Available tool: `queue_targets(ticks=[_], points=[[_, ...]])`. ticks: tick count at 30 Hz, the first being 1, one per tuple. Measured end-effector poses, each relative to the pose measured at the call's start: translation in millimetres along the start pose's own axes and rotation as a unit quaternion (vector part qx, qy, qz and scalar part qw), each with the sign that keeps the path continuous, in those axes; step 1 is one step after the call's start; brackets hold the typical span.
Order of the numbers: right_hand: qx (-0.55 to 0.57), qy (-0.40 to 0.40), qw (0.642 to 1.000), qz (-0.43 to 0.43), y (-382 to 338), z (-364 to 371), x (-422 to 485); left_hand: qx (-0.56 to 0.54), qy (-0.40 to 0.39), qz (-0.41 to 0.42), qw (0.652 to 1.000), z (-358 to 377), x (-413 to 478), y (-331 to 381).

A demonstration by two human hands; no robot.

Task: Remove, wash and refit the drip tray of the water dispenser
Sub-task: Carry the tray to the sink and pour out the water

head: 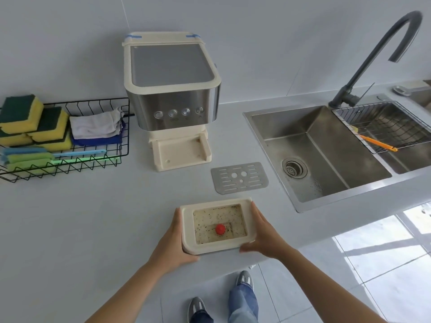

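Note:
The cream drip tray [187, 229] is near the counter's front edge, its basin speckled with dirt and a red float [220, 229] in the middle. My left hand [173, 243] grips its left side and my right hand [263, 236] grips its right side. The tray's metal grille [240, 177] lies flat on the counter behind it, apart from the tray. The water dispenser [172, 94] stands at the back with its cream base slot [182, 152] bare.
A steel sink [314, 145] with a dark tap [373, 57] is at the right; a wire rack [382, 124] with an orange brush sits over its second bowl. A black wire basket [70, 169] with sponges, cloths and brushes stands at the left.

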State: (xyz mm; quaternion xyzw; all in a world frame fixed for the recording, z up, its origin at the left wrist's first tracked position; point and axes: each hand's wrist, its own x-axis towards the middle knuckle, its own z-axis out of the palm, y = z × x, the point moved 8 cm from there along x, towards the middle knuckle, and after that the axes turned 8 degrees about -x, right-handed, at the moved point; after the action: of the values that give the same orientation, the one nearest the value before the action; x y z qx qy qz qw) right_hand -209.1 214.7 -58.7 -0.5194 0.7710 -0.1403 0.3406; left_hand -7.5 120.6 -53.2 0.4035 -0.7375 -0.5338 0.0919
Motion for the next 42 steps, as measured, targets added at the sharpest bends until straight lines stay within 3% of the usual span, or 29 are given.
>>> queue_targets(ticks=[21,32,42], points=[[0.116,0.057,0.991,0.028,44,-115,-1,0.003,-0.044,0.069,0.997,32,82,99],[0.117,0.032,0.992,-0.046,154,-235,33,-0.023,-0.004,0.040,0.999,138,173,174],[0.104,-0.021,0.993,-0.053,247,-312,58,-0.022,0.031,-0.010,0.999,216,224,240]])
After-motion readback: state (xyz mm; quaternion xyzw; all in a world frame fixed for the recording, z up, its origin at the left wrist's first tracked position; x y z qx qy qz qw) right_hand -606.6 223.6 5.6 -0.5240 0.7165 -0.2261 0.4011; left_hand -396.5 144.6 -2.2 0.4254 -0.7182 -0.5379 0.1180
